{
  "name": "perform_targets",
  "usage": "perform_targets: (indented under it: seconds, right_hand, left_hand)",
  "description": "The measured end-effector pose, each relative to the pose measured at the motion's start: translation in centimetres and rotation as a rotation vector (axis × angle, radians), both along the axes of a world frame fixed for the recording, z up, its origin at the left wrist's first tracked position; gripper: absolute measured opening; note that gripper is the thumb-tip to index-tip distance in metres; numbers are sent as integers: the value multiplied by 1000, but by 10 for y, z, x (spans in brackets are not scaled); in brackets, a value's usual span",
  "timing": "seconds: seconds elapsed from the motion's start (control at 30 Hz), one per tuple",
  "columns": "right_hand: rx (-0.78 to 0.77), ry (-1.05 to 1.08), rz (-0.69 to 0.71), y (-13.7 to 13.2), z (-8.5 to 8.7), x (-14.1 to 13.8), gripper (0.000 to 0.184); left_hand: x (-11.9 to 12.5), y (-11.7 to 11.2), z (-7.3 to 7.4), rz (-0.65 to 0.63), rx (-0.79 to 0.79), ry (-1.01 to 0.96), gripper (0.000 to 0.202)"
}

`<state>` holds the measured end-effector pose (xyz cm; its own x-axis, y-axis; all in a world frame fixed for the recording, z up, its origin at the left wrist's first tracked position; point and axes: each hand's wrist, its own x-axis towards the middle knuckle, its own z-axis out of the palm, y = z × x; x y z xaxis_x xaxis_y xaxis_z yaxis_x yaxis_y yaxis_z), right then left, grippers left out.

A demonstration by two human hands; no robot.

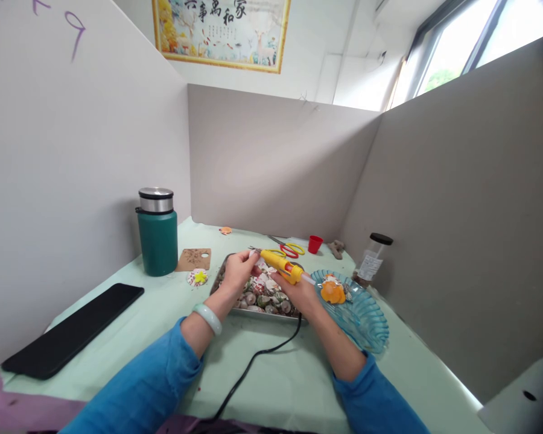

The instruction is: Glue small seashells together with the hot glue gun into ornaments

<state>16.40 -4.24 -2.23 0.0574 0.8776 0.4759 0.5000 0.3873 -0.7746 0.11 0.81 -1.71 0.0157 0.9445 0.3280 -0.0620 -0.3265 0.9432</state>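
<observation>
Head view: A person in blue sleeves works at a green-covered counter [163, 325], both hands raised over a metal tray [259, 311] of shells [271, 301]. The right hand [299, 290] is closed around a yellow glue gun [278, 263], its tip aimed toward the far left and a pale stick jutting from its rear. The left hand [238, 272], a pale green bangle [207, 319] at its wrist, has its fingers pinched narrow on a small pale piece [252, 254] beside the gun's tip; the piece is too small to identify. A black cord [253, 360] trails from beneath the right hand to the near edge.

To the right, a scalloped blue plate [371, 316] bears orange shells [333, 293], with a black-lidded jar [373, 258] just beyond. On the far side lie red-and-yellow scissors [294, 248], near a red cup [315, 244]. At left, a green bottle [157, 241] stands next to a piece of brown card [192, 259], a white disc topped with a yellow flower [201, 276] and, nearer, a long black slab [75, 330].
</observation>
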Motion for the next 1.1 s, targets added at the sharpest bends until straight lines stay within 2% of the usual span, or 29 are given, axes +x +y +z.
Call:
perform_targets:
  seconds: [0.3,0.67,1.1]
  right_hand:
    - [21,-15,-9,0,-2,0,38]
    - [2,30,-25,-1,2,-1,40]
    - [31,20,-19,1,-1,0,39]
  left_hand:
    - [1,-1,-1,53,27,63,30]
    - [0,-1,1,-36,-37,-51,32]
    - [1,-1,-1,-7,9,9,33]
